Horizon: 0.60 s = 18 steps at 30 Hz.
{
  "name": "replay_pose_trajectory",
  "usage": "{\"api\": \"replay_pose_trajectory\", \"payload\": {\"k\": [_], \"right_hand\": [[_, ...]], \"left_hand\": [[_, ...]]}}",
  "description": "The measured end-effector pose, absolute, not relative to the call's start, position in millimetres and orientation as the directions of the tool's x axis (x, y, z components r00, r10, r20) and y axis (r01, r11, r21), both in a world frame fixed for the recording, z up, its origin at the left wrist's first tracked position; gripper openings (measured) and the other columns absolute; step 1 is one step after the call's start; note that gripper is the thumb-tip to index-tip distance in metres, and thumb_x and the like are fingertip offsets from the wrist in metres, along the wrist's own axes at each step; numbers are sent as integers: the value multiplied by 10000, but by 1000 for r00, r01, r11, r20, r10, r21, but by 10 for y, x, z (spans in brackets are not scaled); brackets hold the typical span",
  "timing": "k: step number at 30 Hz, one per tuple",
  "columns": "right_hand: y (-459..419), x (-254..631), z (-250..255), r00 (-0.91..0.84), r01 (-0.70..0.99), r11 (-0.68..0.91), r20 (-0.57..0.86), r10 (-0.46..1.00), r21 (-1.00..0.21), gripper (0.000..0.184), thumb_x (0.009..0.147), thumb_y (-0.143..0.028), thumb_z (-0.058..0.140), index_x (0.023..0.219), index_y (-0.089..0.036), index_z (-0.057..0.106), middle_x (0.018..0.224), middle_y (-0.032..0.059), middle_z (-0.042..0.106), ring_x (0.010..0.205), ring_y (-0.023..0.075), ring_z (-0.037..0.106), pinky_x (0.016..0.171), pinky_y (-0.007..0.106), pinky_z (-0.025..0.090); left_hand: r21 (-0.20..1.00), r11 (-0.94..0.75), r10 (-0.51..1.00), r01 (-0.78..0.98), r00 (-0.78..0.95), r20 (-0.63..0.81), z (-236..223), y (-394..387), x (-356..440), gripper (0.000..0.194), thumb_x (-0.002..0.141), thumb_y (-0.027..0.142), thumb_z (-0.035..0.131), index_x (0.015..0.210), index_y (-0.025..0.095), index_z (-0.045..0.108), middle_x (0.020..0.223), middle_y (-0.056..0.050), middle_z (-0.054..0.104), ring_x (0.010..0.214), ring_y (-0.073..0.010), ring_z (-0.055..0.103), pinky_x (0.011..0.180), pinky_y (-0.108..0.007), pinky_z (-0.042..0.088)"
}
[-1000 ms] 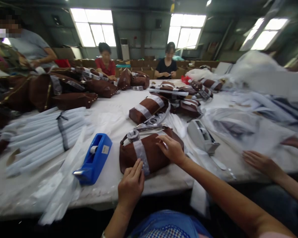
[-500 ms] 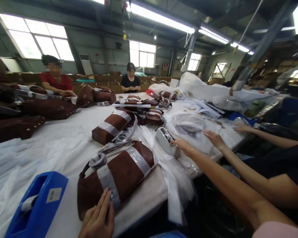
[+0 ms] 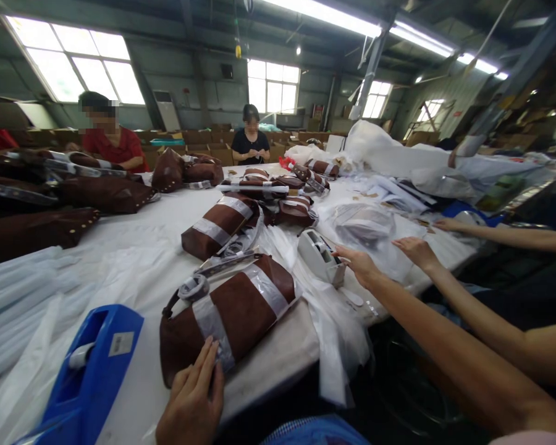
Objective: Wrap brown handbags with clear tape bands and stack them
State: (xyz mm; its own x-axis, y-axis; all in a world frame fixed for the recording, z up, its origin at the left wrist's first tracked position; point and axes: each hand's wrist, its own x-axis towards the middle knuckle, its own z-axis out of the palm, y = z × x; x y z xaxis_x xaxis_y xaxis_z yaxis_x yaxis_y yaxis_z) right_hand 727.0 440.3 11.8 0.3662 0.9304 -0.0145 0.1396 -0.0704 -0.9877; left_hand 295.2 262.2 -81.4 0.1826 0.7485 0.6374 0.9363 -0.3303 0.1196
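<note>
Right hand [image 3: 359,266] has been shifted from the brown bag [image 3: 241,309] to the white tape dispenser [image 3: 322,256] within the last second.
Near the front edge of the table [image 3: 287,358], the bag is pressed by the left hand [image 3: 192,395], its fingers laid close together on the left band [image 3: 213,321], nothing gripped. Whether tape is pinched by the right hand cannot be told. Both bands are already laid across the bag; the right band [image 3: 265,289] is judged finished, while the left seems not yet fastened.
</note>
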Motion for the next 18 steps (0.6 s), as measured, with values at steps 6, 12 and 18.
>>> {"api": "replay_pose_trajectory", "payload": {"k": [6,12,18], "right_hand": [[4004,7358,226,364,42,-24,-7,931,-999,304,721,-497,774,813,-207,775,1155,94,729,1238,275,573,972,356,489],[3650,7450,-196,292,-98,-290,-307,906,-952,286,757,-438,748,898,-189,766,1025,98,743,795,182,691,745,297,599],[3760,7486,-567,325,135,-255,-200,924,-957,408,684,-529,747,889,-177,765,788,55,707,573,125,563,549,258,507]], "left_hand": [[133,-287,763,949,143,631,-811,2614,2964,644,954,238,544,1552,244,305,1430,-45,581,981,-227,653,899,-381,503],[121,-302,769,946,166,617,-804,2621,2959,644,956,219,538,1553,242,299,1437,-51,573,1026,-227,647,923,-380,490],[135,-271,769,953,130,626,-783,2610,2990,593,955,230,541,1524,237,373,1420,-51,588,953,-220,656,894,-373,501]]}}
